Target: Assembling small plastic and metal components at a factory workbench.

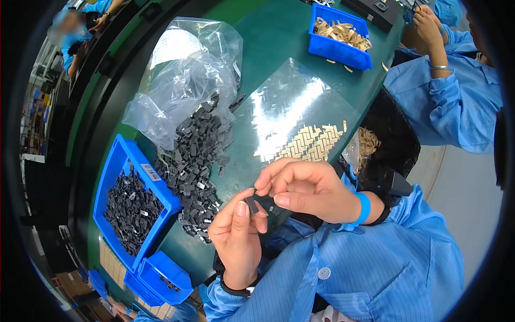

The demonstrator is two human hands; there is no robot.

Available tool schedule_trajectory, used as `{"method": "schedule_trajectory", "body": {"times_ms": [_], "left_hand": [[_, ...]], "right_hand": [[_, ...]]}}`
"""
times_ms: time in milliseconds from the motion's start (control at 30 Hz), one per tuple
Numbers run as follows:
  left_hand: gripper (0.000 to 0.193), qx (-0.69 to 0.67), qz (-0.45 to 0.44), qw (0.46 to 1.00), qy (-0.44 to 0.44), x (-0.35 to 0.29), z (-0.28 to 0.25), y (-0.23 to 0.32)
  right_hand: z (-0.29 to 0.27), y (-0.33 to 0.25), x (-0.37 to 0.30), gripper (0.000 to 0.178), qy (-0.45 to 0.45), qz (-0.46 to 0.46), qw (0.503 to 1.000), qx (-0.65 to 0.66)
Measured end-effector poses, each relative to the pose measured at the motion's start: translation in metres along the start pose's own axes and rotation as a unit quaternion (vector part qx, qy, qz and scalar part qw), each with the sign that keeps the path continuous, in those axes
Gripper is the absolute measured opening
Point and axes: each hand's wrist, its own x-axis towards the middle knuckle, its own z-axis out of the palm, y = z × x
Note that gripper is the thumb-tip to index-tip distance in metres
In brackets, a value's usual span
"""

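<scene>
In front of my chest, my left hand point(238, 236) pinches a small black rectangular plastic part point(252, 206) between thumb and fingers. My right hand point(314, 190) is bent close beside it, fingers curled and fingertips by the part's upper end. Whether anything tiny is between those right fingers I cannot make out. Beyond my hands a clear plastic sheet point(279, 86) lies on the green table, with rows of small gold-coloured pieces point(314, 144) on it. A loose heap of similar black parts point(201, 145) spreads to the left of my hands.
A clear plastic bag point(185, 80) lies behind the heap. At left stand a blue bin point(174, 201) of small black parts and a smaller blue bin point(179, 268). Another blue bin point(338, 55) holds tan strips at the far right. A co-worker's blue sleeve point(450, 102) is at right, beside a black-lined container point(399, 129).
</scene>
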Motion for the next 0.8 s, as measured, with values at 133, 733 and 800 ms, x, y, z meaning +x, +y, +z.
{"method": "schedule_trajectory", "body": {"times_ms": [133,733,800], "left_hand": [[0.024,0.063,0.019,0.998,-0.015,-0.001,0.0004,-0.0018],[0.024,-0.119,-0.066,0.991,0.009,-0.0058,0.0026,-0.0023],[0.024,-0.164,-0.115,0.98,0.001,-0.0081,0.0051,0.0005]], "right_hand": [[-0.0022,0.003,-0.0011,0.004,0.005,0.006,1.0,0.005],[0.0009,0.0041,-0.0035,0.003,0.03,0.028,0.998,0.038],[0.0021,0.0032,-0.0039,0.003,0.031,0.031,0.998,0.047]]}}
